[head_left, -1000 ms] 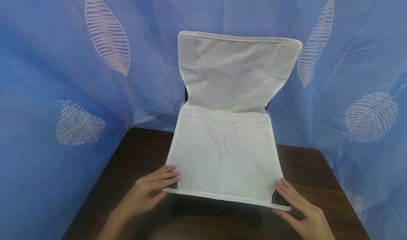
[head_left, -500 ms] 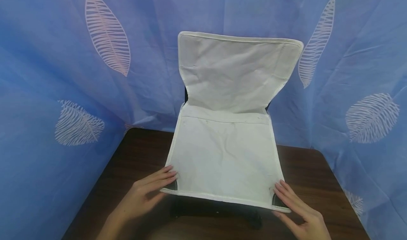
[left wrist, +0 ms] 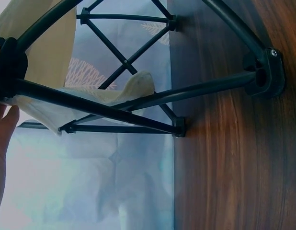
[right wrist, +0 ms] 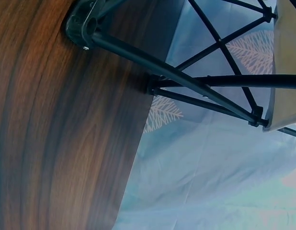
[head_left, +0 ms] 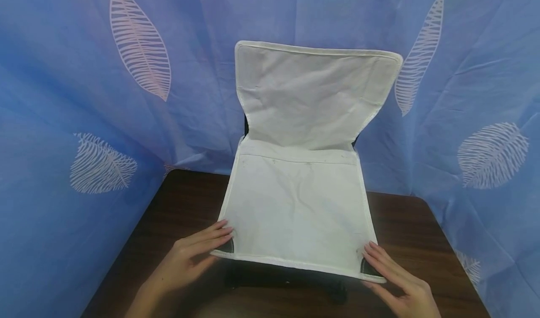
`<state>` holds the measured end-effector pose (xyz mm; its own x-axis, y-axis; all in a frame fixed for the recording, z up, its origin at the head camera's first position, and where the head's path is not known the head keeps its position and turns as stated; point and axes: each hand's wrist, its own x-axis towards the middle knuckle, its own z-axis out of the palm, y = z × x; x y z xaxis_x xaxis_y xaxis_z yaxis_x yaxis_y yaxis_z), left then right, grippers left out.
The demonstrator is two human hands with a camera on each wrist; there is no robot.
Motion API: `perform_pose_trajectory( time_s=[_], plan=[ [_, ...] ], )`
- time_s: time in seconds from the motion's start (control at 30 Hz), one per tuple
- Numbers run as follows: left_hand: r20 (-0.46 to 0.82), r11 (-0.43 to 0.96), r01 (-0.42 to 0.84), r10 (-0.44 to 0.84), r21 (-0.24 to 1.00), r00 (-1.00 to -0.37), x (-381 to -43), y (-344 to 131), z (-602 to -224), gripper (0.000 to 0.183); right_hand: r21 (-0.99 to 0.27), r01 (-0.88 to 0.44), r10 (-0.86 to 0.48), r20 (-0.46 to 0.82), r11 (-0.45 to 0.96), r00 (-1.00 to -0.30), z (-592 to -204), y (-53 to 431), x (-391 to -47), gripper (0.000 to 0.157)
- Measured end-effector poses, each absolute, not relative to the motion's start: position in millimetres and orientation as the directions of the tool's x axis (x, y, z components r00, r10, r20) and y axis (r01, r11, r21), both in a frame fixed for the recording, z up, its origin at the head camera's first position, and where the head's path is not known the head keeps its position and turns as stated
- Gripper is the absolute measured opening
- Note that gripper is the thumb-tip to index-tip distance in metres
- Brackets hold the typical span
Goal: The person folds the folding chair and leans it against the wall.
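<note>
A folding chair (head_left: 295,201) with a white fabric seat and backrest stands unfolded on the brown table, its back away from me. My left hand (head_left: 190,257) pinches the front left corner of the seat, fingers on top and thumb underneath. At the front right corner my right hand (head_left: 401,278) pinches in the same way, beside a dark corner patch. Crossed dark tubes of the chair frame (left wrist: 186,91) show beneath the seat in the left wrist view, with part of the left hand (left wrist: 2,143) at that view's edge. The right wrist view shows no hand.
The wood-grain table (head_left: 185,201) extends on both sides of the chair. Blue fabric curtains (head_left: 202,98) with white leaf prints hang close behind the table and along its sides. Black plastic feet (right wrist: 83,24) of the chair frame rest on the tabletop.
My left hand has shifted slightly left with the seat's front left corner. The right fingers have slid slightly down at their corner. Otherwise the chair stands as before.
</note>
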<state>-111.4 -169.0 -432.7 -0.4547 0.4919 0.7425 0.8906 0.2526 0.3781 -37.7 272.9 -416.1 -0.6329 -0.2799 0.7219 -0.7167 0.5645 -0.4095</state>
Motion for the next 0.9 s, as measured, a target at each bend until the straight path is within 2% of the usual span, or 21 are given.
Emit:
perform_pose_trajectory(
  time_s=[0.27,0.57,0.73,0.9],
  plan=[
    [0.720,0.280,0.884,0.514,0.373,-0.467,-107.6,-169.2,-427.5,0.037,-0.403,-0.711,-0.274,0.724,0.576,-0.632,-417.8,275.5,-39.4,0.056],
    [0.647,0.315,0.861,0.569,0.399,-0.508,-101.4,-171.7,-418.2,0.039,-0.342,-0.746,-0.310,0.752,0.572,-0.582,-411.3,273.7,-37.3,0.055],
    [0.654,0.316,0.875,0.581,0.368,-0.485,-100.2,-171.2,-414.0,0.039,-0.319,-0.783,-0.331,0.773,0.534,-0.540,-406.6,272.8,-37.0,0.054],
    [0.664,0.315,0.884,0.583,0.345,-0.467,-97.2,-169.1,-408.8,0.039,-0.331,-0.777,-0.325,0.769,0.536,-0.551,-407.4,275.1,-35.4,0.055]
  ],
)
